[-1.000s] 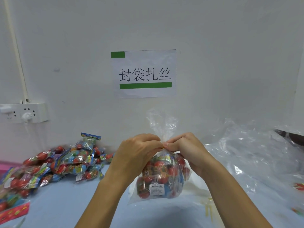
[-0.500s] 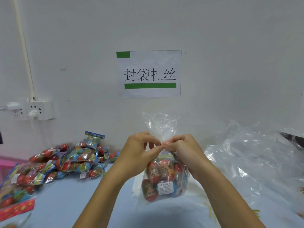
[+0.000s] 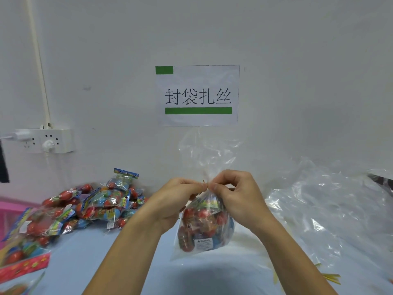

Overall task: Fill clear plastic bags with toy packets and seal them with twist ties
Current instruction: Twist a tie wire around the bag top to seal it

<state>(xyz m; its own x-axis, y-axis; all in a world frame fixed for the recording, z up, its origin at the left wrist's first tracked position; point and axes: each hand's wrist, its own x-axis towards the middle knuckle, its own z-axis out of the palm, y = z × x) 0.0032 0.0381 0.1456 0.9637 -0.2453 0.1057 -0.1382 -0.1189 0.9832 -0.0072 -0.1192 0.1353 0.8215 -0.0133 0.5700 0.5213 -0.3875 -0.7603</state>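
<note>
Head view, bench against a white wall. Both hands are raised at centre, meeting at the gathered neck of a clear plastic bag [image 3: 205, 226].

Left hand [image 3: 176, 201]: fingers curled, thumb and forefinger pinching the bag neck from the left. Right hand [image 3: 238, 196]: fingers curled, fingertips pinching the same neck from the right. The two hands touch at the pinch point.

A short yellowish-green tip, probably the twist tie [image 3: 203, 181], shows just above the pinch; too small to say whether it is wound round the neck.

The bag hangs below the hands, its lower part filled with toy packets [image 3: 202, 222] (red balls, a white warning label facing the camera). Bag bottom is at or just above the pale blue table [image 3: 89, 260]; contact cannot be confirmed. The loose bag top fans upward above the neck.

Left of the hands: a pile of loose packets [image 3: 89, 207] on the table. Right: a heap of empty clear bags [image 3: 331, 211]. Lower right: spare ties [image 3: 330, 277] lying on the table. On the wall: a paper sign [image 3: 197, 95] and a power strip [image 3: 45, 140].
</note>
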